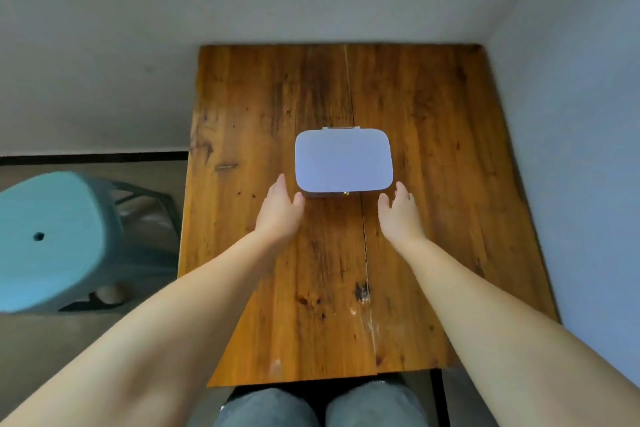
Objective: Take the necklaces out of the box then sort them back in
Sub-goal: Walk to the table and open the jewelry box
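A pale lilac jewellery box [343,159] with rounded corners sits closed in the middle of the wooden table [433,184], a small gold clasp on its near side. My left hand [281,206] is at the box's near left corner, fingers apart, thumb close to the box's front edge. My right hand [399,210] is at the near right corner, also with fingers spread and holding nothing. The necklaces are hidden inside the closed box.
A teal stool [52,239] stands on the floor to the left of the table. Grey walls run along the table's far edge and right side. My knees in grey trousers [322,406] are under the near edge.
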{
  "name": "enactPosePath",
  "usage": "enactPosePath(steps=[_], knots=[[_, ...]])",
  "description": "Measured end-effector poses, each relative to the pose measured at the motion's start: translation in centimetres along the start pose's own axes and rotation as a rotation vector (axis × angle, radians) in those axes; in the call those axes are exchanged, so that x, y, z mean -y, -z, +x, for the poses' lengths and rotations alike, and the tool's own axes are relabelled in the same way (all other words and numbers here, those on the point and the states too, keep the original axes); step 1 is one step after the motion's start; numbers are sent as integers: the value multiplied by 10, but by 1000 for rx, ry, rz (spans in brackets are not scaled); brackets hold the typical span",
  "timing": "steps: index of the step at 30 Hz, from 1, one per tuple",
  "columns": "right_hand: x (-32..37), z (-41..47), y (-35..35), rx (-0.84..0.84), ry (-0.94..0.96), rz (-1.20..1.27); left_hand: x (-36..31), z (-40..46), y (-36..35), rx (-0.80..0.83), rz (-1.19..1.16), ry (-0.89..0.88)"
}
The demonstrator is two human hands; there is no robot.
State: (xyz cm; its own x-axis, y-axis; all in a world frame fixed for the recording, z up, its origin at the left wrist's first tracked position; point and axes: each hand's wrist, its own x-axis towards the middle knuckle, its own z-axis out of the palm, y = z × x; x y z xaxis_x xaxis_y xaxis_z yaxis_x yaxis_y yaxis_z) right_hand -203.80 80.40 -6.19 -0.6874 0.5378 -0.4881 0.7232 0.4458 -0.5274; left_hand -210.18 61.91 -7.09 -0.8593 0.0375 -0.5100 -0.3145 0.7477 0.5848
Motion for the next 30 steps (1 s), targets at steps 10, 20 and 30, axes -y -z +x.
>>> enactPosePath(steps=[10,20,30], knots=[[7,20,-15,-58,4,201,-11,-3,-22,42,-255,-11],[20,25,18,-246,183,300,-27,0,1,-199,-243,-298],[73,112,45,-188,301,342,-78,97,33,-260,-357,-332]])
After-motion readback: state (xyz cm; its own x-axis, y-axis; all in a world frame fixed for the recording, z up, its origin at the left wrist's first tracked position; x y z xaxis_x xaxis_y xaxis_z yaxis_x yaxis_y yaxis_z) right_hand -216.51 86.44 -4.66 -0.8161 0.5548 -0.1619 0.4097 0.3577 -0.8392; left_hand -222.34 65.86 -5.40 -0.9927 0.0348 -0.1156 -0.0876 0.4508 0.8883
